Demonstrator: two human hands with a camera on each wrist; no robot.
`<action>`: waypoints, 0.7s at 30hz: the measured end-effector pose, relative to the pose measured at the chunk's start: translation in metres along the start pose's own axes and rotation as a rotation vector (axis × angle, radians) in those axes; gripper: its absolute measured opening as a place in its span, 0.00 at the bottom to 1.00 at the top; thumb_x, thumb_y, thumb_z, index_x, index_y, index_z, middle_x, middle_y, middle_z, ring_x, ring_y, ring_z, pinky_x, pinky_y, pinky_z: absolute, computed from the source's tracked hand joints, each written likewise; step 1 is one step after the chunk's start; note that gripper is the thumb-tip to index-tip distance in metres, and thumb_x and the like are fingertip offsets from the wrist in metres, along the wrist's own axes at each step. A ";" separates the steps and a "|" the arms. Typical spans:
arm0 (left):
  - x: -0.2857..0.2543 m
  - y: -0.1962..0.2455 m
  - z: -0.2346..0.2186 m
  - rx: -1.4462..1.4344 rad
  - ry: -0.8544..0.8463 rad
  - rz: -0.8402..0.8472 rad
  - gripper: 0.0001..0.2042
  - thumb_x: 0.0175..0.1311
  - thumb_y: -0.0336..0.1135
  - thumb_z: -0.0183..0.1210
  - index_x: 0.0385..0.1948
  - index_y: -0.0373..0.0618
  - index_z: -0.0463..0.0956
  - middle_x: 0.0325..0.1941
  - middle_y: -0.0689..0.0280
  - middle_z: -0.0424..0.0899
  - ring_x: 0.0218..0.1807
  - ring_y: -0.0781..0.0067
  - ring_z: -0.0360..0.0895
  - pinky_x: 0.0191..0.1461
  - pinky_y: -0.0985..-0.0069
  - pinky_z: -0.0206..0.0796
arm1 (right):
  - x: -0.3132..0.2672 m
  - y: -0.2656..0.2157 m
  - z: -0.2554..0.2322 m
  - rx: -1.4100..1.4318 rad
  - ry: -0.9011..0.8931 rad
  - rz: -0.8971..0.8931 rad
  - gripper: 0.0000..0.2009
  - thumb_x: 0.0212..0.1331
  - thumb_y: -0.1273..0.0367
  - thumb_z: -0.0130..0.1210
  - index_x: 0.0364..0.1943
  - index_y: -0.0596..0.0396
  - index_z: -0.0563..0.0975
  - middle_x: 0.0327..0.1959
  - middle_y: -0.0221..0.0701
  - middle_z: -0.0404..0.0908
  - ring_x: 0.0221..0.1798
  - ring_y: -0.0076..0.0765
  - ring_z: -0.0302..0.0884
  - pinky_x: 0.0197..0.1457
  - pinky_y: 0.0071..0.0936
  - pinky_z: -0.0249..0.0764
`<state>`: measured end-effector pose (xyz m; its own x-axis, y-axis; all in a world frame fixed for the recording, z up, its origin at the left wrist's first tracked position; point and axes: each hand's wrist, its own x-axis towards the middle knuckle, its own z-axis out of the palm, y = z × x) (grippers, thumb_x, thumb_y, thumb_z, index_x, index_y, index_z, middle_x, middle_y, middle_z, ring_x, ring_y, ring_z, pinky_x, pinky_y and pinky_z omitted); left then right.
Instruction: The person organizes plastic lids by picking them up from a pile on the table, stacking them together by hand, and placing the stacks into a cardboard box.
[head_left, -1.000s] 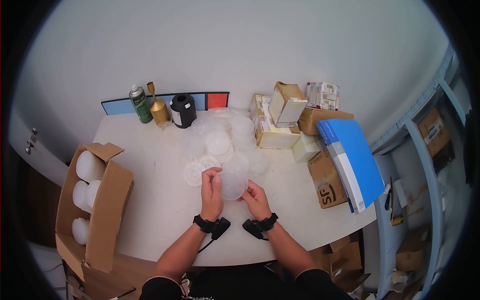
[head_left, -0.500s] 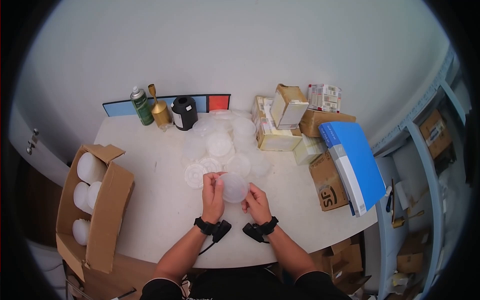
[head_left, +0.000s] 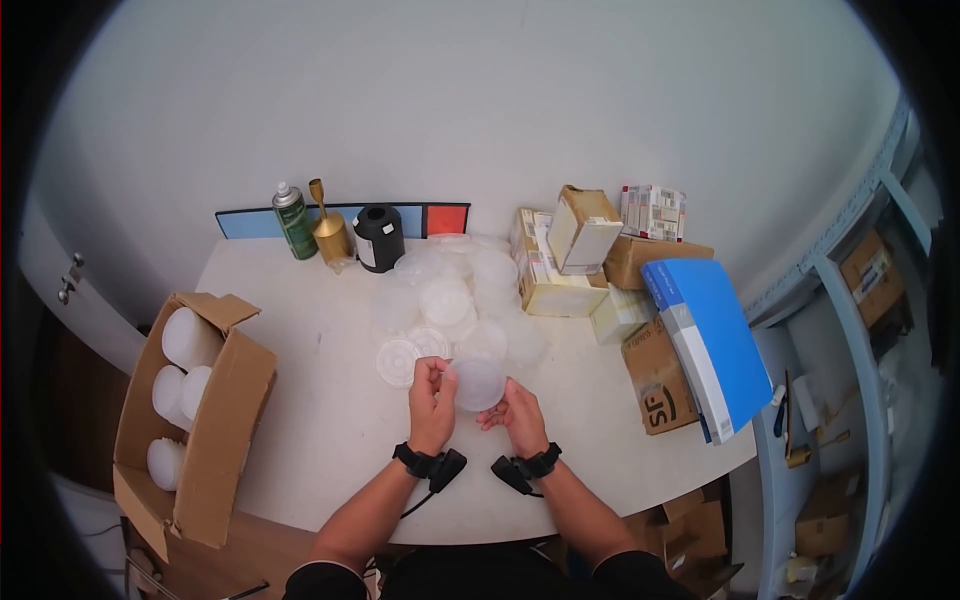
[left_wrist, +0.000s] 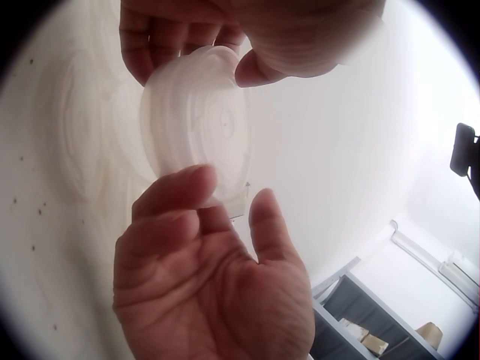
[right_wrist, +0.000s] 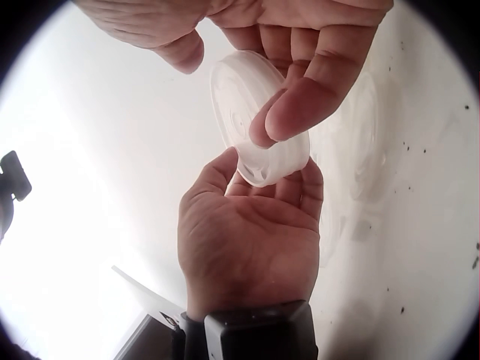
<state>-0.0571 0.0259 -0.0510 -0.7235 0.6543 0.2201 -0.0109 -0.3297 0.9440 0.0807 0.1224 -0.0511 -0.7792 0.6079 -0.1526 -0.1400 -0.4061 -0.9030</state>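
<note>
A round, translucent plastic piece with a ridged rim [head_left: 479, 385] is held between the hands above the white table. My left hand [head_left: 432, 408] grips its left edge, thumb on one face and fingers behind; in the left wrist view this hand [left_wrist: 300, 34] is at the top. On the other side, my right hand [head_left: 521, 418] touches the rim with bent fingertips, its thumb apart from the piece in the right wrist view [right_wrist: 300, 52]. Beyond the hands, several similar clear round pieces [head_left: 446, 300] lie in a loose pile, with a patterned disc [head_left: 397, 362] at its near left.
An open carton [head_left: 228, 440] with white tubs [head_left: 190, 338] stands left. Along the back are a green spray can [head_left: 295, 222], a brass object [head_left: 331, 238] and a black container [head_left: 379, 240]. Small boxes [head_left: 585, 230] and a blue binder [head_left: 712, 335] occupy the right side.
The head view has shifted slightly, so the scene sits lower. My right hand's fingers have shifted at the rim and spread a little, while my left hand keeps its grip on the round piece.
</note>
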 end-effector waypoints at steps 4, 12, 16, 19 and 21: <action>0.001 -0.002 0.002 -0.027 0.005 0.027 0.06 0.75 0.29 0.54 0.47 0.41 0.68 0.54 0.58 0.81 0.47 0.76 0.78 0.54 0.77 0.70 | 0.000 0.002 0.001 -0.182 -0.011 -0.036 0.13 0.74 0.64 0.54 0.53 0.59 0.77 0.39 0.32 0.84 0.35 0.25 0.83 0.37 0.24 0.82; 0.003 0.000 -0.001 0.150 0.026 0.075 0.07 0.73 0.30 0.56 0.48 0.42 0.73 0.59 0.57 0.80 0.50 0.73 0.78 0.53 0.73 0.70 | 0.002 0.003 0.001 -0.171 0.012 0.003 0.14 0.73 0.66 0.57 0.56 0.60 0.77 0.41 0.32 0.84 0.37 0.24 0.84 0.39 0.24 0.83; 0.003 -0.001 -0.001 0.126 0.017 0.069 0.07 0.74 0.30 0.54 0.47 0.40 0.74 0.57 0.58 0.81 0.49 0.74 0.78 0.53 0.75 0.70 | 0.001 0.003 0.001 -0.178 0.011 0.006 0.15 0.73 0.66 0.56 0.56 0.60 0.76 0.43 0.32 0.84 0.38 0.25 0.84 0.40 0.25 0.84; 0.003 0.000 0.000 0.076 0.016 0.047 0.07 0.76 0.30 0.52 0.47 0.38 0.74 0.56 0.58 0.81 0.49 0.75 0.78 0.54 0.75 0.70 | 0.002 0.003 0.001 -0.173 0.009 -0.002 0.14 0.74 0.65 0.55 0.55 0.60 0.76 0.43 0.32 0.84 0.39 0.26 0.84 0.40 0.25 0.84; 0.004 0.001 0.001 0.059 0.016 0.051 0.07 0.77 0.29 0.51 0.47 0.37 0.74 0.55 0.58 0.81 0.49 0.75 0.77 0.55 0.75 0.70 | 0.002 0.001 0.001 -0.171 0.004 -0.012 0.14 0.75 0.65 0.54 0.54 0.60 0.77 0.43 0.32 0.84 0.39 0.26 0.84 0.40 0.25 0.84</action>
<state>-0.0590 0.0284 -0.0487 -0.7328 0.6266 0.2653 0.0672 -0.3214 0.9446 0.0784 0.1222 -0.0522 -0.7759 0.6145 -0.1427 -0.0427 -0.2768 -0.9600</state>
